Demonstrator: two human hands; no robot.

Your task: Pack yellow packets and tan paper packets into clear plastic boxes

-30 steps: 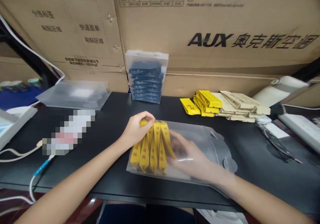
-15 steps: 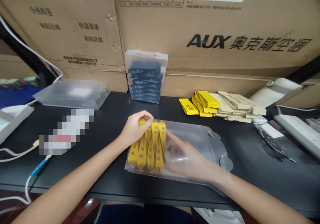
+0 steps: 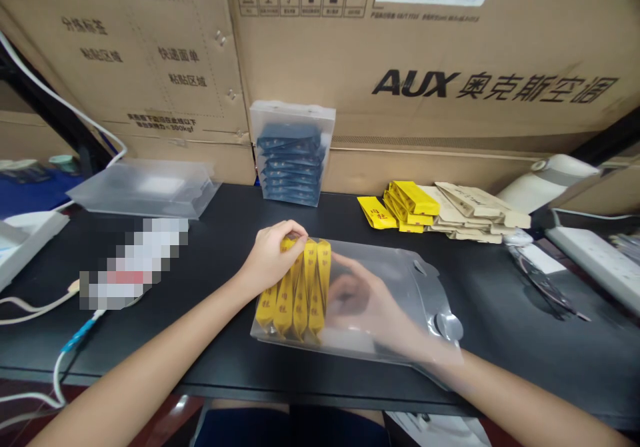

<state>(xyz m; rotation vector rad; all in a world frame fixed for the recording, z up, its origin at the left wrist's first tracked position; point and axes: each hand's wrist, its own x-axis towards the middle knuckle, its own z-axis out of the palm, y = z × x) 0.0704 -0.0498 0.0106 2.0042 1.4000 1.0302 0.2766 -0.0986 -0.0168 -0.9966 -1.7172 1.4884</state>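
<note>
A clear plastic box lies on its side on the black table, its open flap end toward the right. Several yellow packets stand in a row inside its left end. My left hand grips the box's far upper edge at that end, thumb over the packets. Through the open end reaches my right hand, seen hazily behind the plastic. Its index finger stretches toward the last packet while the other fingers curl loosely, with nothing visible in them. Whether the fingertip touches the packet I cannot tell.
Behind stands a clear box of blue packets. More yellow packets and beige packets are piled at right, near a white bottle, glasses and a power strip. Another clear box lies at left. Large cartons form the back.
Inside the box, my right hand has drawn slightly back from the packets, its index finger now more distinct. My left hand keeps its hold on the box.
</note>
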